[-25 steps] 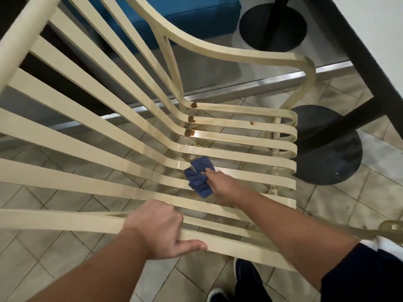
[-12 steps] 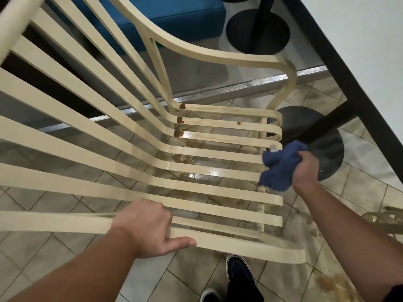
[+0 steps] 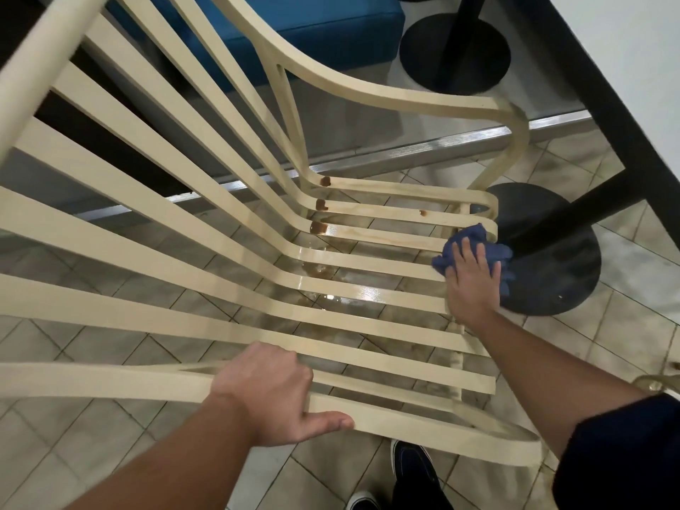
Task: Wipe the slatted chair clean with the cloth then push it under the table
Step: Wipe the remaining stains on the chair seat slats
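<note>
The cream slatted chair [image 3: 191, 285] fills the view, seen from above and behind. Brown stains [image 3: 319, 227] mark its far seat slats, and the middle slats shine wet. My right hand [image 3: 473, 285] lies flat with spread fingers on the blue cloth [image 3: 474, 241], pressing it onto the slats at the seat's front edge. My left hand [image 3: 270, 395] grips the near side rail of the chair, thumb along the rail. The white table [image 3: 625, 64] with a black edge stands at the right.
The table's black post and round base [image 3: 552, 266] stand just beyond the seat's front edge. A second round base [image 3: 454, 53] and a blue upholstered bench [image 3: 312, 35] lie further off. A metal floor strip crosses the tiles. My dark shoe [image 3: 414, 469] is below the chair.
My right hand lifted the cloth off the middle slats, carried it bunched to the right, and now presses it flat on the seat's front edge. My left hand kept its grip.
</note>
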The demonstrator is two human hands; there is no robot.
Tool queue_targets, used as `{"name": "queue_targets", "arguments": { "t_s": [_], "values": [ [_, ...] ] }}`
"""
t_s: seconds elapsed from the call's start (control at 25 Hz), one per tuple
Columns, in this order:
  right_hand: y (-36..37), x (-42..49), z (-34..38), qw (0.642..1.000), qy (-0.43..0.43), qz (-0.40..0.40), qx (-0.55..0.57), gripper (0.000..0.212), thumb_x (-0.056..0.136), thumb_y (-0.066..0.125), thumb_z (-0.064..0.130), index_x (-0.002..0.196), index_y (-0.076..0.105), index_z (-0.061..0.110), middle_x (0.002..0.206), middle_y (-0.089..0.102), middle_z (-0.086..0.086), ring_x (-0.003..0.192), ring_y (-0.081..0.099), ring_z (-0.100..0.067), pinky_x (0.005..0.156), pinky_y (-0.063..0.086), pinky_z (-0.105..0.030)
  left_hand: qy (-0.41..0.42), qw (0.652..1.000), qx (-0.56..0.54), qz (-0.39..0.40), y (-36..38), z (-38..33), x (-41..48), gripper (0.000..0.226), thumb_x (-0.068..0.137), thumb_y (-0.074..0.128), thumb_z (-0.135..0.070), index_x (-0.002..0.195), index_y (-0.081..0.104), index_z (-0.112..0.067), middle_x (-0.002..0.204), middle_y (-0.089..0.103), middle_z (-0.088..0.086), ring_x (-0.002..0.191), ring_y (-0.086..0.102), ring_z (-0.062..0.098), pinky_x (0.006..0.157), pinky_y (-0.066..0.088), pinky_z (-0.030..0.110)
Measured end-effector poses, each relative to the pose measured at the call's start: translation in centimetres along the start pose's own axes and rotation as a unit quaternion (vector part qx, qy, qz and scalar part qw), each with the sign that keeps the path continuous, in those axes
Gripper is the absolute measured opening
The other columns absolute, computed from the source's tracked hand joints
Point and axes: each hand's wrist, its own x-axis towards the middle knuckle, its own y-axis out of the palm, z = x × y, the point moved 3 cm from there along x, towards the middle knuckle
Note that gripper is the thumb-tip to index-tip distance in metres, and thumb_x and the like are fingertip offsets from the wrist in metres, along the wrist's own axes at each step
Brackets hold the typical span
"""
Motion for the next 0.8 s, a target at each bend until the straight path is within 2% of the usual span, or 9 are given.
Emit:
{"name": "queue_targets", "arguments": {
  "t_s": [0.32,0.48,0.6,0.8],
  "values": [
    [1.6,1.4,8.8,0.991,-0.065,0.090,-0.070,0.058,0.110,0.014,0.038,0.163,-0.004,0.025,0.171,-0.012,0.006,0.156,-0.014,-0.019,0.126,-0.004,-0.048,0.023,1.000,-0.020,0.000,-0.3,0.0,0.0,0.100,0.077,0.009,-0.098,0.066,0.060,-0.013,0.060,0.055,0.002,0.051,0.047,0.019,0.059,0.039,0.035],
    [3.5,2.4,14.3,0.991,-0.037,0.120,-0.045,0.060,0.109,0.013,0.042,0.162,-0.009,0.027,0.169,-0.020,0.006,0.155,-0.020,-0.019,0.125,-0.007,-0.052,0.028,0.999,-0.023,-0.005,-0.2,0.1,0.0,0.101,0.077,0.009,-0.099,0.064,0.058,-0.011,0.061,0.059,0.004,0.055,0.054,0.022,0.069,0.052,0.040],
    [4.8,3.1,18.1,0.988,-0.048,0.141,-0.041,0.061,0.109,0.014,0.043,0.162,-0.012,0.026,0.168,-0.023,0.004,0.154,-0.023,-0.020,0.125,-0.005,-0.056,0.020,0.999,-0.028,0.002,-0.2,0.2,0.1,0.098,0.079,0.014,-0.097,0.064,0.057,-0.010,0.060,0.056,0.006,0.056,0.051,0.024,0.075,0.053,0.044],
    [5.6,3.9,22.7,0.981,-0.058,0.180,-0.051,0.064,0.109,0.016,0.042,0.161,-0.015,0.022,0.168,-0.026,0.002,0.154,-0.024,-0.024,0.124,-0.002,-0.060,0.019,0.999,-0.039,0.003,-0.3,0.3,0.0,0.095,0.081,0.018,-0.096,0.061,0.057,-0.011,0.058,0.053,0.007,0.054,0.045,0.023,0.075,0.052,0.042]
  ]
}}
